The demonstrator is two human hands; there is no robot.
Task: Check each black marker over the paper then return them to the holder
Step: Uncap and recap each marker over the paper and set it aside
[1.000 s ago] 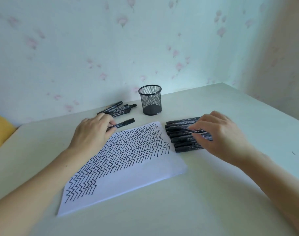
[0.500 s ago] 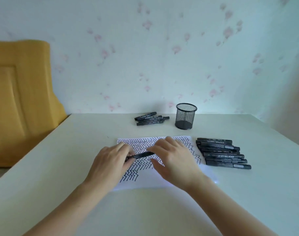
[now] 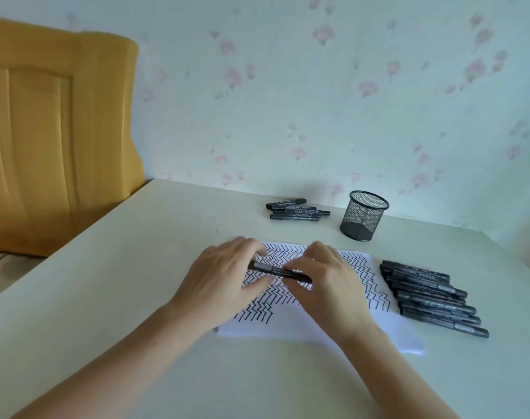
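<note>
It looked like a room in a home: pale wallpaper point(image 3: 318, 101) with faded pink flowers filled the upper frame, a yellow-orange panelled wooden piece point(image 3: 55, 131) stood at upper left, and a plain cream table point(image 3: 137, 282) ran right up against the papered wall.

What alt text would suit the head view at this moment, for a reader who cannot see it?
A left hand and right hand grip one black marker between them over a sheet of paper covered in zigzag strokes. A row of markers lies right of the paper; a smaller marker pile lies beside an upright mesh holder near the wall.
</note>
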